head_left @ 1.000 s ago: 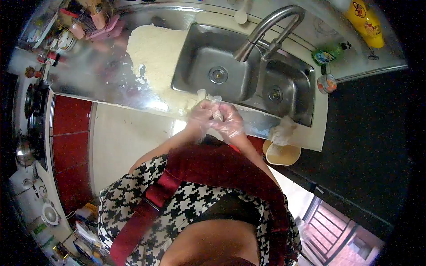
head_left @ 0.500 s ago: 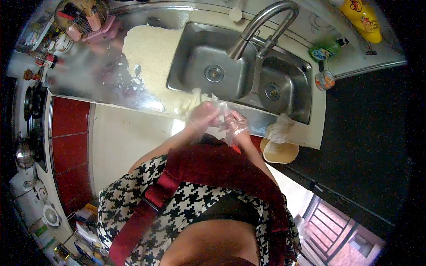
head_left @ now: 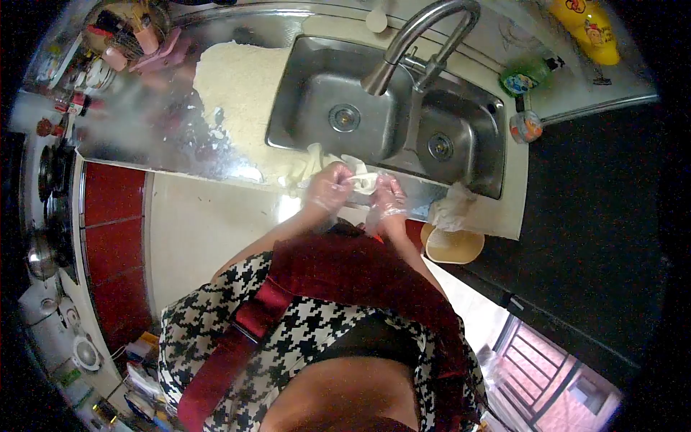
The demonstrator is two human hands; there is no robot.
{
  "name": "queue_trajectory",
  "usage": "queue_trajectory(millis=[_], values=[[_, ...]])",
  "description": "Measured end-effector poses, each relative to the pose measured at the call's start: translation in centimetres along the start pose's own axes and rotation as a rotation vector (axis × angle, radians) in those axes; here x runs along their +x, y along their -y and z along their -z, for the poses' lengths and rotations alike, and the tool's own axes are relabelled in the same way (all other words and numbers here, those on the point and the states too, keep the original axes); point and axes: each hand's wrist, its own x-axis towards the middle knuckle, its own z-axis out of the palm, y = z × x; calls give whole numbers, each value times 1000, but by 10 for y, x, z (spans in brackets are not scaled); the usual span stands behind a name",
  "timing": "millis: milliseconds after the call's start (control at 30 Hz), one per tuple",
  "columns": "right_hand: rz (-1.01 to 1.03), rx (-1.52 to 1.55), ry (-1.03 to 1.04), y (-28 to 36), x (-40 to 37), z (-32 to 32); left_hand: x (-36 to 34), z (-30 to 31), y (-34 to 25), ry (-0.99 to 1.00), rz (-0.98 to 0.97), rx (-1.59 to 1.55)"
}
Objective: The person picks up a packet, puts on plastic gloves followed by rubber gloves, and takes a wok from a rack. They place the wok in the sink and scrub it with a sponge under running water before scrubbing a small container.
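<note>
Both my hands wear thin clear plastic gloves and meet at the counter's front edge, below the large sink basin. My left hand has its fingers closed on a limp cream piece that looks like a rubber glove. My right hand pinches the other side of it, so the piece stretches between the two hands. Right beside my left hand, more crumpled cream material of the same look lies on the counter edge. Exact fingertip contact is partly hidden by the shiny plastic.
Behind my hands is a steel double sink with a tall faucet. A pale sheet covers the counter at left. To the right are a crumpled white cloth, a beige basket and a green bottle.
My hands have moved slightly apart, the right one shifting right. The cream piece between them now shows more clearly. The view has shifted a little.
</note>
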Motion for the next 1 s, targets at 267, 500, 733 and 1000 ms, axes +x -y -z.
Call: queue_trajectory(millis=[267,500,733,1000], values=[[161,-260,94,32,-17,-12,-8,15,-31,-297,-464,56],[465,-334,135,23,-21,-14,-17,-4,-18,-61,-495,37],[940,-901,88,26,-20,-7,-12,-4,-25,385,-15,243],[174,-598,714,-60,-3,3,-4,20,-39,108,324,-659]])
